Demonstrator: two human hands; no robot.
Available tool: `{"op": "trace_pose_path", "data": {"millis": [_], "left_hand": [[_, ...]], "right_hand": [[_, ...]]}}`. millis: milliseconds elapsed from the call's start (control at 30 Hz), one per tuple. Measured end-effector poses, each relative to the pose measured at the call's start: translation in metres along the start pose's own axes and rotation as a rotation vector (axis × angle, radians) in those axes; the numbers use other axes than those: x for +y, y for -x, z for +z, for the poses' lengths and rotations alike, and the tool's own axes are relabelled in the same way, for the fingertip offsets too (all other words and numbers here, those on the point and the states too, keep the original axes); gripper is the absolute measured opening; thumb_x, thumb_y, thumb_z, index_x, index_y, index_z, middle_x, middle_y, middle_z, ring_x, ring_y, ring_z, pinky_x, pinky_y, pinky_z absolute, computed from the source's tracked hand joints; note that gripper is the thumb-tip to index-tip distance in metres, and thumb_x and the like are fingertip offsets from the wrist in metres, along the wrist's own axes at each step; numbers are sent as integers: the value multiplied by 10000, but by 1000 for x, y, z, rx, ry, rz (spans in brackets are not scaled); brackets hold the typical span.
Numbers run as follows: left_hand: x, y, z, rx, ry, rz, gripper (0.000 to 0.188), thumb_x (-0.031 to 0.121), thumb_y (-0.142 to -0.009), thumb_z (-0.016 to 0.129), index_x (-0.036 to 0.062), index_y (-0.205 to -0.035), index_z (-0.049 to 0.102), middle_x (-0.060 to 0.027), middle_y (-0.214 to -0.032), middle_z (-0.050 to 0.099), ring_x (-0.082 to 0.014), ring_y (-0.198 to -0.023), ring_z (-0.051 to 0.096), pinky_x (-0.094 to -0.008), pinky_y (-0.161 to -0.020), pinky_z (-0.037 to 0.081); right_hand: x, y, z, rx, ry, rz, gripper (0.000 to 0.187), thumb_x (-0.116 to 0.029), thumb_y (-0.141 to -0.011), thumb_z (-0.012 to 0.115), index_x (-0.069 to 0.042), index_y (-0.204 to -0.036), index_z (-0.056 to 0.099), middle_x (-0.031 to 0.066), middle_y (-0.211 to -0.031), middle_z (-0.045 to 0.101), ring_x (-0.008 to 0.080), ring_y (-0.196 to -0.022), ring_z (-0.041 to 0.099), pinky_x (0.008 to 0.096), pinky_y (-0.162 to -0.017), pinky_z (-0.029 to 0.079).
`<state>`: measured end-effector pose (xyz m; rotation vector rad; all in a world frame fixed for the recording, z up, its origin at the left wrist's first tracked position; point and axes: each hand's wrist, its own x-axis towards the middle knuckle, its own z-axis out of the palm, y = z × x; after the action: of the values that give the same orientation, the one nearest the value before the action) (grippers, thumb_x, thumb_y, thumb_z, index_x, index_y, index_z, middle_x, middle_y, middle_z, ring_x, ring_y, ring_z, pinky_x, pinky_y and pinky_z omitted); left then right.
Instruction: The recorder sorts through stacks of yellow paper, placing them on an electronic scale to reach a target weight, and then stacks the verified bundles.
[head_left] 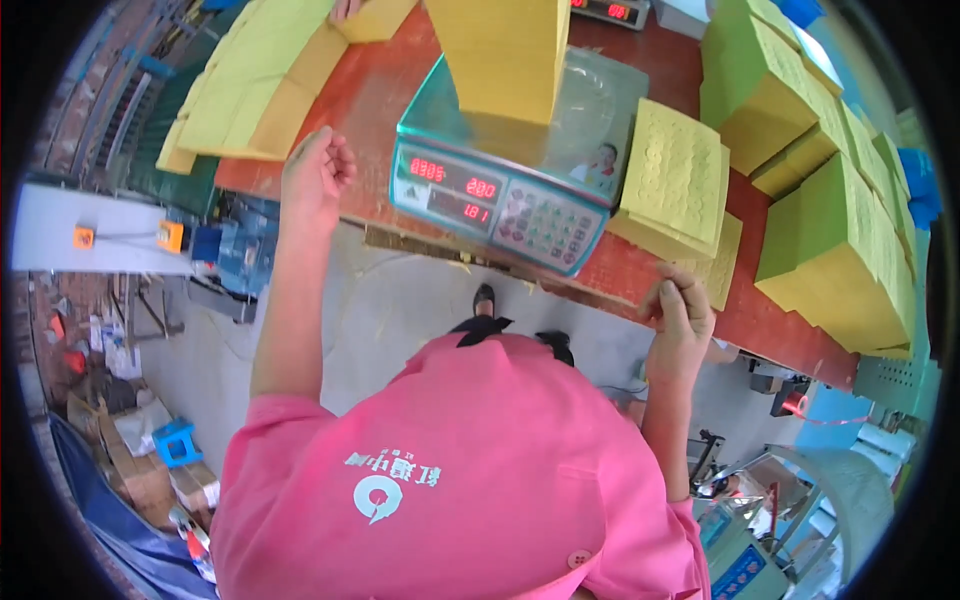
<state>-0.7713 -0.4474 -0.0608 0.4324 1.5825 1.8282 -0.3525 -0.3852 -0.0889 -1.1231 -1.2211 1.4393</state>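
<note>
Two hands: both raised at the near edge of the red worktop [380, 90], one on each side of the weighing scale [505, 195], which serves as landmark.
Wearer: pink shirt [450, 480] fills the lower middle of the view, nearer than the scale; both forearms run up from it.
Left hand [316, 175]: left of the scale, just off its display corner, fingers loosely curled inward, holding nothing; it hangs over the worktop edge without clear contact.
Right hand [680, 310]: right of the scale and nearer than it, at the worktop edge; fingers pinched together. Whether anything thin is held cannot be told.
Small yellow stack [675, 180]: flat embossed yellow sheets, just right of the scale, lying on the worktop; the right hand is close below its near corner, apart from it.
Scale: teal housing, red digits lit, keypad facing the wearer.
Tall yellow stack [505, 55]: standing upright on the scale platform.
Left sheets [255, 80]: fanned yellow-green pile, far left of the scale.
Right blocks [830, 200]: several yellow-green blocks, far right of the scale, packed side by side.
</note>
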Motion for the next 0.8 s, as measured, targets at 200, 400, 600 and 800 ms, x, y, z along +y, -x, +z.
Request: {"op": "trace_pose_path", "data": {"millis": [200, 400, 600, 800], "left_hand": [[70, 4, 75, -147, -354, 452, 138, 150, -952, 574, 25, -906, 609, -38, -779, 603, -104, -703, 571, -232, -648, 453], [121, -1, 151, -494, -820, 1126, 283, 56, -860, 636, -15, -1132, 600, -108, -1219, 593, -216, -1147, 555, -327, -992, 413], [129, -38, 202, -520, -1248, 1068, 887, 198, -720, 763, 16, -1471, 329, -144, -1538, 318, -277, -1425, 295, -367, -1154, 239], [118, -63, 199, -608, -1300, 799, 942, 265, -741, 760, -13, -1491, 261, -152, -1549, 294, -260, -1449, 245, -347, -1170, 196]], "right_hand": [[10, 4, 41, 12, -139, 84, 170, -25, -930, 502, 24, -1027, 632, 24, -703, 571, 86, -634, 536, 237, -587, 446], [18, 6, 56, -154, -268, 183, 161, -46, -942, 528, 9, -1053, 631, 19, -773, 604, 72, -683, 561, 228, -633, 477], [26, -5, 15, -326, -303, 226, 175, -45, -937, 531, 10, -1068, 633, 27, -824, 624, 73, -743, 588, 230, -677, 504], [16, -28, -31, -441, -209, 171, 175, -11, -916, 531, 10, -1060, 628, 31, -839, 632, 78, -725, 589, 239, -680, 507]]}}
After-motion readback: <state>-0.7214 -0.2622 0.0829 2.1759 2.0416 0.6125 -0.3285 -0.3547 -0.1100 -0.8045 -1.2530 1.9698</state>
